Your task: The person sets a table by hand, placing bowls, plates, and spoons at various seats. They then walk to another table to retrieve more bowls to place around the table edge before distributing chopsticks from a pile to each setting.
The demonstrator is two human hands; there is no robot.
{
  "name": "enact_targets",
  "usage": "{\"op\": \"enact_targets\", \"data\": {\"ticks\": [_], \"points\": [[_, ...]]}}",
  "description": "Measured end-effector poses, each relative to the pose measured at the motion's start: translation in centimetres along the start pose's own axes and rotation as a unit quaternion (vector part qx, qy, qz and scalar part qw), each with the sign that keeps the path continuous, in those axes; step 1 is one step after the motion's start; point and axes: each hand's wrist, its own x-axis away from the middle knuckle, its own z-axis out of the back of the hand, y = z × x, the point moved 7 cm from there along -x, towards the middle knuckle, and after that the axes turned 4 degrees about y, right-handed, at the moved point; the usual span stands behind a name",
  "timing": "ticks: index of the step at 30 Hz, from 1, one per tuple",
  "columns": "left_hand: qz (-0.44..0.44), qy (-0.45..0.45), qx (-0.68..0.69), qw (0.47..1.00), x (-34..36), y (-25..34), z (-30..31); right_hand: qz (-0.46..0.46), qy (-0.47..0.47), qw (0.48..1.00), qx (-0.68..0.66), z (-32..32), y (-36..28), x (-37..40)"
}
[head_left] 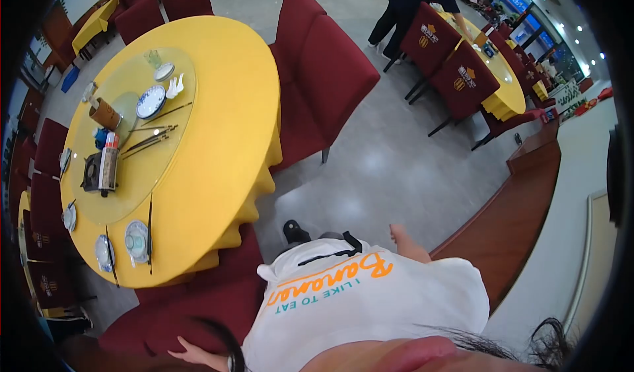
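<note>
Head view: left hand [193,357] lies flat on the top edge of a red chair [198,302], fingers spread, nothing gripped. Chair runs forward from that hand, its far end tucked against the yellow counter [224,108]. Right hand [398,233] hangs across the body, well apart from the chair. Cannot tell how far open it is. Left hand is the nearer of the 2.
</note>
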Motion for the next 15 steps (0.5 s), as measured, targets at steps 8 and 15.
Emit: {"op": "enact_targets", "data": {"ticks": [8,15], "points": [[0.083,-0.004,-0.313,0.946,0.5,-2.4,-3.0,0.265,0.067,0.962,-0.015,-1.9,-32.5,-2.5],[0.0,0.051,-0.545,0.837,8.3,9.7,-3.6,0.399,-0.089,0.91,-0.066,-9.6,-49.5,-0.6]]}}
